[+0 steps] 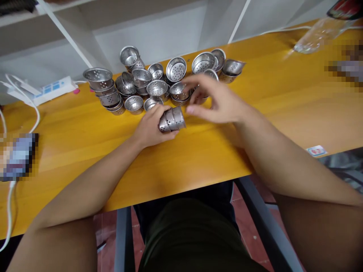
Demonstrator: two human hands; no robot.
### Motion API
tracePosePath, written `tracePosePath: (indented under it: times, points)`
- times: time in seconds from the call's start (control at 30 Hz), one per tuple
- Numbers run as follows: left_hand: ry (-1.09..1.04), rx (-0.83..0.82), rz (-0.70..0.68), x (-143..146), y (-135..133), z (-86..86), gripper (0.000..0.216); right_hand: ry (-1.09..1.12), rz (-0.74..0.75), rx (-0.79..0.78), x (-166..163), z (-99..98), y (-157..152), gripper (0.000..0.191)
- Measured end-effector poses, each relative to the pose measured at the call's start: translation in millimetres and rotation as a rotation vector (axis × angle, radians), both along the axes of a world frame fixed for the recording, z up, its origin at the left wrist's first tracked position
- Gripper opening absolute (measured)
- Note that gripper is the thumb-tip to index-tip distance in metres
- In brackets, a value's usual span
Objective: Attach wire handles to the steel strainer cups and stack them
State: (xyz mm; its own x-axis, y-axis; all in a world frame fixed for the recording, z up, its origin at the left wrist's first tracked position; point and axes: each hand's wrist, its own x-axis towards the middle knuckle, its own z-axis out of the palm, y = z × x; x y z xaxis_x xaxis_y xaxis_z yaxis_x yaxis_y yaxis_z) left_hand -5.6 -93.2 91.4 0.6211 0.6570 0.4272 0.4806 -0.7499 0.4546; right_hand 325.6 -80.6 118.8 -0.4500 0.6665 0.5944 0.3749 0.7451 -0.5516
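A short stack of nested perforated metal cups (pixel 171 119) lies sideways in my left hand (pixel 151 127), its open end facing right. My fingers and thumb wrap round the stack, just above the table. To the right, my right hand (pixel 217 99) is raised with fingers apart and nothing in them. It hovers at the front of a cluster of similar cups, partly covering those behind it. One perforated cup (pixel 180 91) sits close to its fingertips. Several more stand singly or stacked, including a leaning stack (pixel 106 90) at the cluster's left end.
The yellow wooden table (pixel 176 162) runs up to a white shelf unit. At left are a white power strip (pixel 56 90), cables and a phone-like device (pixel 21 156) with a blurred screen. A clear plastic bottle (pixel 317 36) lies at the back right. A small sticker (pixel 317 150) is near the front edge.
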Motion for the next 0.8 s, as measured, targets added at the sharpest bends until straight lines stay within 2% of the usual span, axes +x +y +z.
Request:
tracePosePath:
  times: [0.07, 0.17, 0.33, 0.53, 0.8]
  points:
    - [-0.005, -0.011, 0.017, 1.6, -1.2, -1.8, 0.083, -0.105, 0.099, -0.014, -27.6, -4.3, -17.7, 0.097]
    - [-0.047, -0.026, 0.034, 2.2, 0.0, -5.8, 0.086, -0.125, 0.112, -0.039, -45.2, -16.2, -23.5, 0.086]
    - [-0.151, -0.137, 0.051, 5.0, 0.0, -4.2, 0.082, -0.009, 0.071, -0.029, -48.0, -28.8, -13.2, 0.083]
    - [-0.239, -0.241, -0.011, 7.4, 0.3, 1.3, 0.076, 0.045, 0.061, 0.024, -53.9, -31.6, -15.9, 0.072]
    - [-0.254, -0.356, -0.018, 8.4, 1.2, 5.0, 0.072, 0.06, 0.05, 0.033, -54.9, -37.7, -15.2, 0.068]
